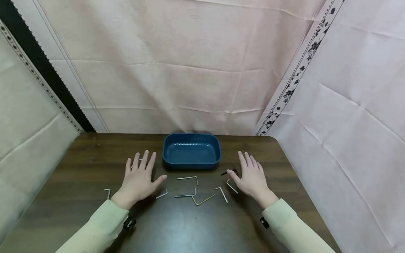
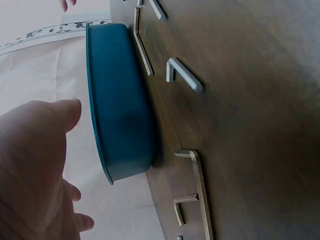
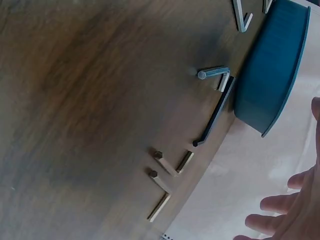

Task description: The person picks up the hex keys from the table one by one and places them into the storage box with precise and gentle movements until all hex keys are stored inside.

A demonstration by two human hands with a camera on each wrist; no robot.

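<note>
Fingers spread, my left hand [image 1: 138, 181] hovers left of a blue rectangular tray [image 1: 191, 166], holding nothing. A small silver hex key [image 1: 162, 195] lies below its thumb, and another [image 1: 109, 194] is near the wrist. On the tray's other side, my right hand [image 1: 251, 177] has its fingers extended and also holds nothing. Partly hidden by that hand is a black hex key [image 3: 215, 117]; a silver hex key [image 1: 232, 187] lies under its thumb. Between the hands lie several more L-shaped hex keys, including a long one [image 1: 185, 196] and a brassy one [image 1: 207, 199].
The dark wooden table [image 1: 196, 232] ends just behind the tray. A pale cloth [image 1: 190, 88] hangs behind it, with more cloth [image 1: 354, 140] along the right side. Both sleeves carry a small black device near the wrist.
</note>
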